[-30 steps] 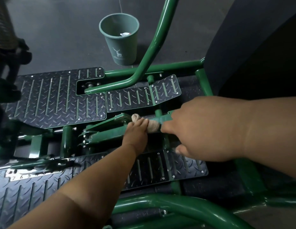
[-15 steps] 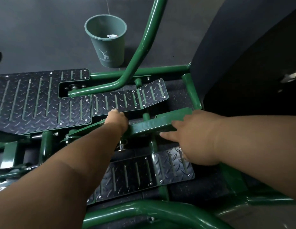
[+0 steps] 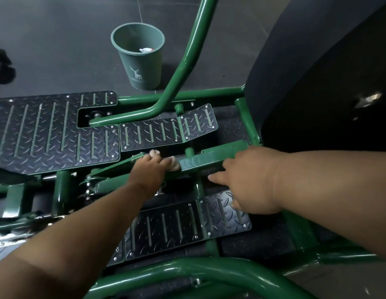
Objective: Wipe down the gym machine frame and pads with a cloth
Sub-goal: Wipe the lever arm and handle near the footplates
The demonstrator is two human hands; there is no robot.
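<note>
At the middle of the frame point(image 3: 189, 61), the left hand point(image 3: 148, 172) presses a pale cloth point(image 3: 174, 164) onto a flat green bar point(image 3: 211, 159), fingers curled over the wad. Just right of it, the right hand point(image 3: 248, 180) rests on the same bar, fingers fairly straight and reaching past its near edge. Black tread plates point(image 3: 47, 130) lie on either side. A green bin point(image 3: 140, 59) stands on the far floor point(image 3: 58, 39), and a dark pad point(image 3: 317, 72) rises at the right.
</note>
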